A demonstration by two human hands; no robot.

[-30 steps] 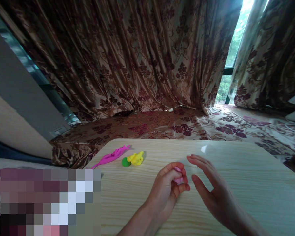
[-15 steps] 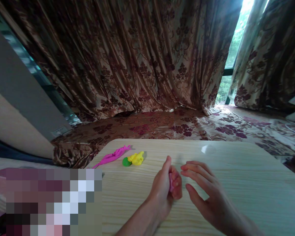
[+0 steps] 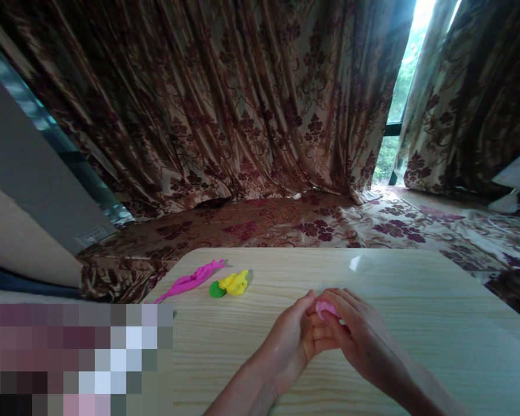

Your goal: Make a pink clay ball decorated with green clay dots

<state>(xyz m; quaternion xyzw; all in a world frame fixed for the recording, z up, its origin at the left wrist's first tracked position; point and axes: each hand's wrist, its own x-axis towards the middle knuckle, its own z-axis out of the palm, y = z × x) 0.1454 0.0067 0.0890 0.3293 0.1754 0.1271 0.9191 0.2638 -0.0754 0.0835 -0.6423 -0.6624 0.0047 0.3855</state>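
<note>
A small lump of light pink modelling clay [image 3: 327,309] is between my two hands above the table. My right hand [image 3: 356,323] pinches it between thumb and fingers. Beneath and beside it, my left hand [image 3: 292,332] is opened out, its palm turned to the right and its fingers stretched behind the lump, touching or nearly touching it. Part of the left fingers is hidden by the right hand. To the left on the table lie a crumpled yellow clay piece [image 3: 236,283], a flat green clay piece [image 3: 217,289] against it, and a long twisted magenta piece [image 3: 193,279].
The light wooden table [image 3: 277,266] has rounded far corners. A small clear, shiny item [image 3: 360,264] lies near its far edge. Beyond is a ledge with flowered cloth [image 3: 320,228], below patterned curtains [image 3: 242,104]. A white lamp [image 3: 513,179] stands far right. A blurred-out patch covers the lower left.
My right hand has moved left and taken hold of the pink clay. The left hand's fingers, curled round the clay before, have opened out. The view has shifted slightly.
</note>
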